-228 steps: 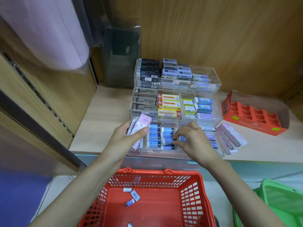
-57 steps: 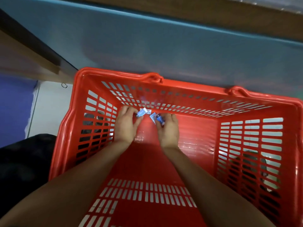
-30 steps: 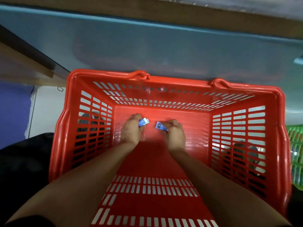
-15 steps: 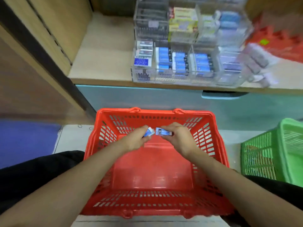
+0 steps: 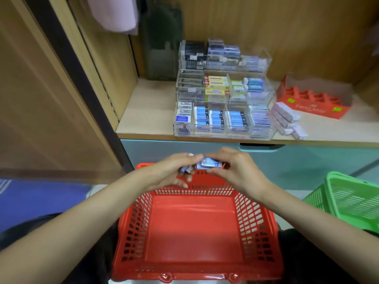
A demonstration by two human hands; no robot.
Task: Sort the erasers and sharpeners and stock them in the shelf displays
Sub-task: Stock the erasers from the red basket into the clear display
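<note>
My left hand [image 5: 171, 171] and my right hand [image 5: 235, 171] meet above the far rim of the red basket [image 5: 266, 226]. A small blue-sleeved eraser [image 5: 209, 162] is pinched in my right fingers. My left fingers grip another small blue and white eraser [image 5: 185, 169], mostly hidden by them. The basket's floor shows nothing on it. On the wooden shelf [image 5: 147, 111] above stands a clear tiered acrylic display [image 5: 223, 95] filled with rows of erasers; its front row holds blue-sleeved ones [image 5: 217, 118].
Several pale pink erasers [image 5: 287, 119] lie on the shelf right of the display. Behind them sits a red cardboard tray [image 5: 313, 101]. A green basket [image 5: 352, 199] stands on the floor at right. A wooden cabinet side rises at left, a teal drawer front below the shelf.
Both hands have lifted out of the red basket, each holding a small blue eraser, and come together near its far rim. The view has tilted up, showing the shelf and display.
</note>
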